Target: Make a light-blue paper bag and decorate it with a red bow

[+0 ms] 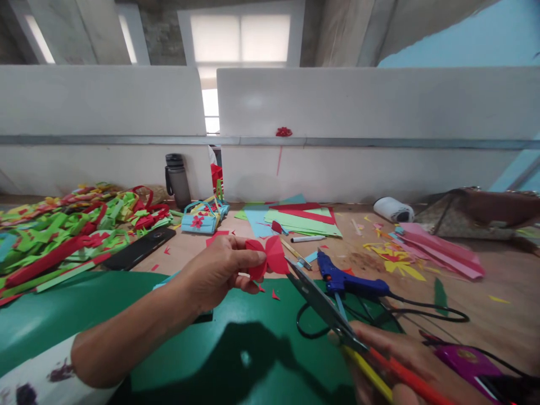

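Observation:
Between the thumb and fingers of my left hand (pixel 221 267) is a red paper flower (pixel 276 256) with rounded petals, held up above the green mat (pixel 169 332). My right hand (pixel 405 365) grips a pair of scissors (pixel 323 304) with red and yellow handles. The blades point up and left, and their tips meet the flower's right petal or lie just in front of it; I cannot tell which. Small red paper scraps (pixel 275 295) lie below the flower. Just beyond the scissors rests a blue glue gun (pixel 350 281) with a black cord.
Green and red paper pieces (pixel 84 225) heap at the left beside a black phone (pixel 139 248). A grey bottle (pixel 178 183), a small blue paper bag (pixel 200 222) and coloured sheets (pixel 304 219) stand or lie behind. Pink paper (pixel 441 250) and a handbag (pixel 476 214) are at right.

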`<state>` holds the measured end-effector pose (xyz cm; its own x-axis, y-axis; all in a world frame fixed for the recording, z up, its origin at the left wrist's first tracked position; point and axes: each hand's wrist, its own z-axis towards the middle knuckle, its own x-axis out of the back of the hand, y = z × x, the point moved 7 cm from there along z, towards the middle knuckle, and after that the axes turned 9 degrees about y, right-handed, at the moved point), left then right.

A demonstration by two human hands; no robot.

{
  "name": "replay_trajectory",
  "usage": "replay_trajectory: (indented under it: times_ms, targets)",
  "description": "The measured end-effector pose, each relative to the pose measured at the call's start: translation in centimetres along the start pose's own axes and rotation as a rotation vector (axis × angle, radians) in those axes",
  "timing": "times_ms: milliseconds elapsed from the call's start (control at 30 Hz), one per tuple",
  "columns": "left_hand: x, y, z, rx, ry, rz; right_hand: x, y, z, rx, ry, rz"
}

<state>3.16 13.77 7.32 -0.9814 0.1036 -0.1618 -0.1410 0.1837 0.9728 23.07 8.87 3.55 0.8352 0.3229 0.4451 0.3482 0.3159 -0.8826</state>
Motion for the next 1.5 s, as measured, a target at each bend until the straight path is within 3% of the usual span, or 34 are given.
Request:
replay_trajectory:
  times_ms: [267,567,833,1067,1500]
  targets:
    - [-0.5,-0.4,-0.1,0.032,-0.011,0.013,0.2,0.4,-0.3,-0.053,0.077,0.009]
    - [-0.5,-0.4,-0.2,0.021,0.016,0.062,-1.0,5.6,-1.4,-0.242,0.039,0.130]
    - [-0.5,-0.3,-0.4,0.017,0.005,0.086,-0.4,5.6,-1.6,-0.308,0.086,0.182]
    - [-0.7,-0.1,-0.3,0.009,-0.019,0.096,-1.0,6.9,-1.7,-0.274,-0.002,0.187]
    - [-0.8,-0.2,-0.3,-0.001,-0.046,0.107,0.3,3.1,-2.1,-0.318,-0.019,0.100]
